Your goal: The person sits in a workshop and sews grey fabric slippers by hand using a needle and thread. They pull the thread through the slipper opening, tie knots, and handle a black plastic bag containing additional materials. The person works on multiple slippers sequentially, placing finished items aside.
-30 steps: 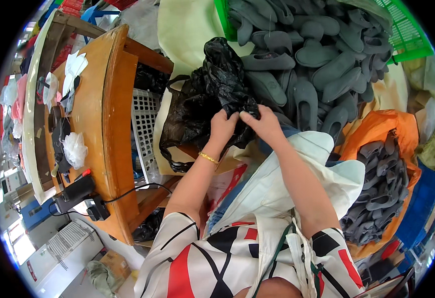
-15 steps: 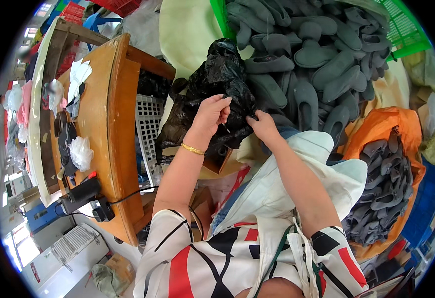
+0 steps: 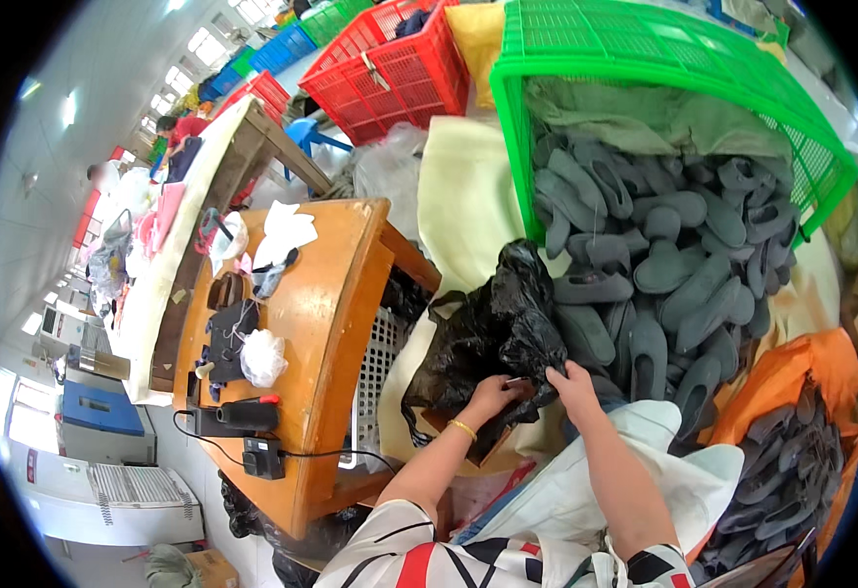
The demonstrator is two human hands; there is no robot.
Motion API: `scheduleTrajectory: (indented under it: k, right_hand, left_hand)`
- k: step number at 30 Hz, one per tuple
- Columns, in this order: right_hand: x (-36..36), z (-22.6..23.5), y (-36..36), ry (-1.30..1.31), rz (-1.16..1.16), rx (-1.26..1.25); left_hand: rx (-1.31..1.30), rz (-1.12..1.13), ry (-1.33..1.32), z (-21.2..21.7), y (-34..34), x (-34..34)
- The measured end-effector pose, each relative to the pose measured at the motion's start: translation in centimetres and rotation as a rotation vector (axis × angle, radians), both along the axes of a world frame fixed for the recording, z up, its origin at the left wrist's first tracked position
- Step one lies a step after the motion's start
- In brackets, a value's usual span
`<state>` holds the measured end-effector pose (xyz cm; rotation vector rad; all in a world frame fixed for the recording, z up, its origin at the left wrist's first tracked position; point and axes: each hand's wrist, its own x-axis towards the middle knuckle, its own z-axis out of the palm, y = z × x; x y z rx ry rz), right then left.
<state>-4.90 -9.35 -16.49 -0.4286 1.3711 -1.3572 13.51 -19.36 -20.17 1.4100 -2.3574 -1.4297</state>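
Note:
A crumpled black plastic bag (image 3: 488,323) stands in front of me, its mouth gaping toward me. My right hand (image 3: 572,385) pinches the right edge of that mouth. At the opening is my left hand (image 3: 496,396), fingers curled and partly in shadow. A small pale glint shows by its fingertips, too small to name. A gold bracelet circles the left wrist. Just beyond the bag, grey slip-on shoes (image 3: 684,284) lie heaped, spilling from a tipped green plastic crate (image 3: 664,69). White cloth (image 3: 635,441) covers my lap.
At the left stands a wooden table (image 3: 336,294) carrying a black device with a cord, scissors-like items and white scraps. A white perforated crate (image 3: 372,392) sits beside it. An orange sack (image 3: 792,367) of grey shoes is at right, a red crate (image 3: 390,73) behind.
The view has swung up and left, bringing in more of the table and green crate. My left hand has moved from above the bag into its mouth; the right still grips the edge.

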Motion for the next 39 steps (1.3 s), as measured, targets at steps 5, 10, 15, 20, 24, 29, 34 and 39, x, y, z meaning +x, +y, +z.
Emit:
scheduleTrajectory:
  k: [5, 10, 15, 20, 24, 29, 34, 39]
  right_hand:
    - [-0.4, -1.9, 0.4, 0.316, -0.028, 0.116]
    - [0.0, -1.9, 1.0, 0.788, 0.037, 0.154]
    - [1.1, -1.5, 1.2, 0.786, 0.214, 0.042]
    - [0.1, -7.0, 2.5, 0.993, 0.5, 0.188]
    - [-0.7, 0.7, 2.9, 0.945, 0.604, 0.571]
    - [-0.9, 1.3, 3.3, 1.116, 0.534, 0.545]
    - [-1.4, 0.4, 2.3, 1.056, 0.072, 0.063]
    - [-0.2, -0.3, 1.3, 1.027, 0.249, 0.11]
  left_hand:
    - [0.102, 0.213, 0.17, -1.1, -0.1, 2.1]
    - [0.393, 0.517, 0.494, 5.7, -0.6, 1.7]
    - [0.319, 0.182, 0.588, 12.4, 1.9, -3.4]
    - [0.421, 0.074, 0.648, 11.1, 4.1, -7.5]
    - [0.064, 0.395, 0.408, 3.1, -0.1, -4.4]
    - [0.165, 0.542, 0.073, -4.8, -0.5, -1.3]
    - [-0.009, 0.858, 0.035, -2.9, 1.0, -2.7]
    - [0.767, 0.686, 0.395, -2.5, 1.5, -3.7]
